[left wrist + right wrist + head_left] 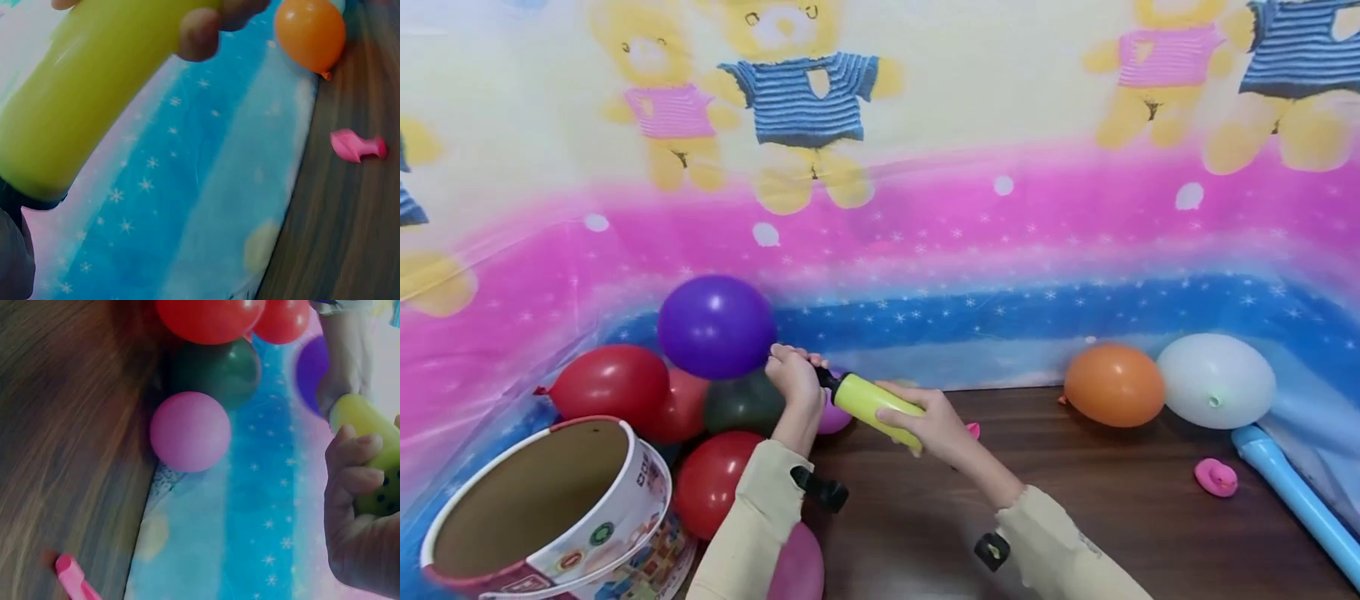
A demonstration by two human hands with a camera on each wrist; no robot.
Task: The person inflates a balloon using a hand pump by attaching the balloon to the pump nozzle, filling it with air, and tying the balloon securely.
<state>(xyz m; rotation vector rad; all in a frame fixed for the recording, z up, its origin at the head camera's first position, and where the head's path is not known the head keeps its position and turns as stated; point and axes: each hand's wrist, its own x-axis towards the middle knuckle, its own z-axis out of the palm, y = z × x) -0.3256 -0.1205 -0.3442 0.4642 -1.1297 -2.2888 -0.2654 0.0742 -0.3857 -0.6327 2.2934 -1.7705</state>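
A yellow balloon pump (868,404) with a black nozzle end is held slantwise between both hands. My left hand (796,379) grips its black end, beside a round, inflated purple balloon (717,327). Whether the balloon's neck sits on the nozzle is hidden by the fingers. My right hand (928,421) holds the yellow barrel near its other end, fingers curled round it; the right wrist view shows this hand (356,512) too, with black dots on the pump. On the tabletop beyond lies a limp pink balloon (356,147).
A printed bucket (647,500) stands at the left, near red balloons (610,383), a dark green balloon (741,404) and a pink balloon (190,431). At the right are orange (1114,385) and white (1216,381) balloons, a pink toy duck (1216,477) and a long blue balloon (1300,500).
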